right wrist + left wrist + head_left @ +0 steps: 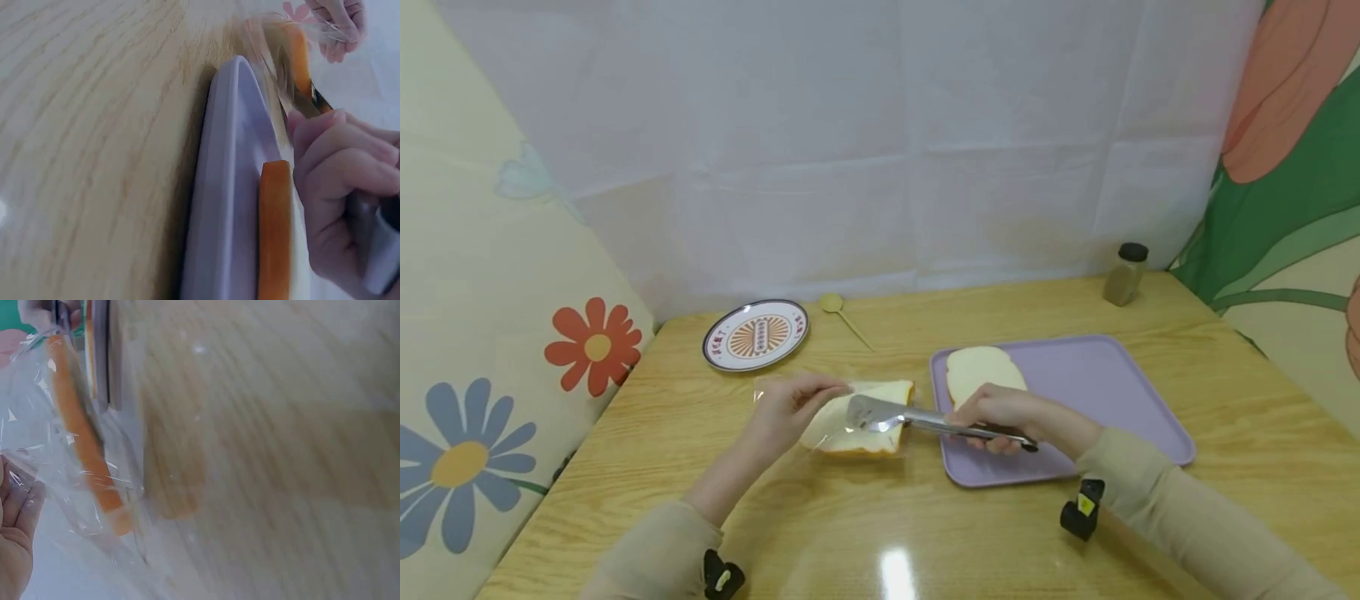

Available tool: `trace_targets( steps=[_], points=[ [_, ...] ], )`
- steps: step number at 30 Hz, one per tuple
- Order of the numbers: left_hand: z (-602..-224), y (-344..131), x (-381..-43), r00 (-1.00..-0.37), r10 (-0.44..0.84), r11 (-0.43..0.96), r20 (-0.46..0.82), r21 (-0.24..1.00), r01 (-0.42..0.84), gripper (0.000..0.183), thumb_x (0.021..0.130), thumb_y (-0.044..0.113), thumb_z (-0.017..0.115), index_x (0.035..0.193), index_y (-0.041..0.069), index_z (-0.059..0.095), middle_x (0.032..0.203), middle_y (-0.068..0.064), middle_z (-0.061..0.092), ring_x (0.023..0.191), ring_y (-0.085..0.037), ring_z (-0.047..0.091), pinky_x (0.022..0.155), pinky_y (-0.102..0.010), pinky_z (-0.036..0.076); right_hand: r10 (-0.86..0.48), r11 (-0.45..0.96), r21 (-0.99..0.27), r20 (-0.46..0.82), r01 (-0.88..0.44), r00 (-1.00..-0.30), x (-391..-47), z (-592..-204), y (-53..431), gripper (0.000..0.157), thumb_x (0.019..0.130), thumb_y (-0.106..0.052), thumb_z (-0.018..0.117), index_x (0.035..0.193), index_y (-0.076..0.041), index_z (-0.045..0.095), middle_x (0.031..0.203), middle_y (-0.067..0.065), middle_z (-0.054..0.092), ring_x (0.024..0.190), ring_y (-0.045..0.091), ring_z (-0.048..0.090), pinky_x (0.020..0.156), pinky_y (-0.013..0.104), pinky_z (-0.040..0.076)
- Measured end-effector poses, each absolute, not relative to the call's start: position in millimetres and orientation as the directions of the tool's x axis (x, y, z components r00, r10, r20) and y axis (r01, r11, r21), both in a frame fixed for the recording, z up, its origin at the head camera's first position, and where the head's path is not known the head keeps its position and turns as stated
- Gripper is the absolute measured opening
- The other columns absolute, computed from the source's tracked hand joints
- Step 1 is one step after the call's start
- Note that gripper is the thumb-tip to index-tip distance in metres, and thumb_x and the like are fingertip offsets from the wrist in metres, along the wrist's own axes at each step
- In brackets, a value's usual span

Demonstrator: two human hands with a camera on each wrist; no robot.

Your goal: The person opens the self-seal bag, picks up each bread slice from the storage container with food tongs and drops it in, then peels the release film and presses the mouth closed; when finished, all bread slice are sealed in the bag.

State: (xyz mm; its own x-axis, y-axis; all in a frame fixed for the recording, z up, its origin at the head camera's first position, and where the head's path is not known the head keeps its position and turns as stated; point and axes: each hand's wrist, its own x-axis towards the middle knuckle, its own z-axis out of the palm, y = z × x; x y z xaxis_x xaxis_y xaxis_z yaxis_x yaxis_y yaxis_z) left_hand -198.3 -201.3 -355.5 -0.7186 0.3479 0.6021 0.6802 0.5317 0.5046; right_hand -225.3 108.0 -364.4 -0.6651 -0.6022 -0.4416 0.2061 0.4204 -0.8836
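Note:
My left hand [787, 414] pinches the edge of a clear plastic bag [37, 434] and lifts it. Inside the bag, or partly so, is a slice of bread [850, 442] with an orange-brown crust. Metal tongs [925, 418] are in the grip of my right hand [1000, 412], their broad ends over the bagged slice. In the right wrist view the tongs' ends reach around that slice's crust. Below my right hand, a second bread slice [981, 367] lies at the left side of a purple tray [1093, 400], partly hidden by the hand.
A round plate [758, 335] with a red pattern sits at the back left of the wooden table [820, 533]. Beside it lies a gold spoon [842, 317]. A small jar [1126, 275] with a black lid stands at the back right, before a pale cloth wall.

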Motion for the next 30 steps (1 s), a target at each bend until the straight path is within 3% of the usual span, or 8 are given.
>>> trace_targets(
  steps=[7,17,22,30],
  points=[
    [-360,-200,-199,-0.692,0.379,0.558,0.614,0.445,0.701,0.011,0.077,-0.002,0.072,0.085,0.005,0.074,0.084,-0.008,0.074,0.074,-0.014,0.07,0.065,-0.015,0.056,-0.637,0.412,-0.837,-0.547,0.36,-0.543,-228,-367,108,0.03,0.096,-0.032,0.043,0.088,-0.006,0.056,0.06,-0.003,0.047,0.037,0.001,0.028,0.033,0.015,0.024],
    [-361,-197,-196,-0.787,0.325,0.57,0.524,0.555,0.605,0.012,0.082,0.001,0.068,0.091,0.005,0.073,0.09,-0.008,0.074,0.08,-0.012,0.068,0.071,-0.022,0.057,-0.641,0.435,-0.884,-0.438,0.172,-0.63,-221,-357,99,0.032,0.091,-0.027,0.058,0.09,0.005,0.065,0.052,0.0,0.05,0.034,0.005,0.035,0.033,0.018,0.029],
    [-364,-197,-196,-0.773,0.313,0.573,0.552,0.539,0.617,0.012,0.08,-0.002,0.069,0.089,0.003,0.073,0.085,-0.009,0.074,0.074,-0.012,0.067,0.066,-0.02,0.056,-0.655,0.459,-0.884,-0.403,0.087,-0.64,-216,-352,90,0.033,0.092,-0.024,0.058,0.087,0.008,0.065,0.049,-0.001,0.05,0.034,0.006,0.034,0.032,0.018,0.029],
    [-367,-194,-195,-0.743,0.271,0.526,0.613,0.552,0.647,0.01,0.082,-0.001,0.067,0.089,0.003,0.072,0.083,-0.009,0.073,0.07,-0.021,0.068,0.064,-0.016,0.055,-0.648,0.513,-0.858,-0.364,-0.031,-0.669,-213,-349,80,0.034,0.092,-0.026,0.058,0.085,0.006,0.068,0.048,-0.001,0.05,0.034,0.007,0.036,0.033,0.019,0.031]
  ],
)
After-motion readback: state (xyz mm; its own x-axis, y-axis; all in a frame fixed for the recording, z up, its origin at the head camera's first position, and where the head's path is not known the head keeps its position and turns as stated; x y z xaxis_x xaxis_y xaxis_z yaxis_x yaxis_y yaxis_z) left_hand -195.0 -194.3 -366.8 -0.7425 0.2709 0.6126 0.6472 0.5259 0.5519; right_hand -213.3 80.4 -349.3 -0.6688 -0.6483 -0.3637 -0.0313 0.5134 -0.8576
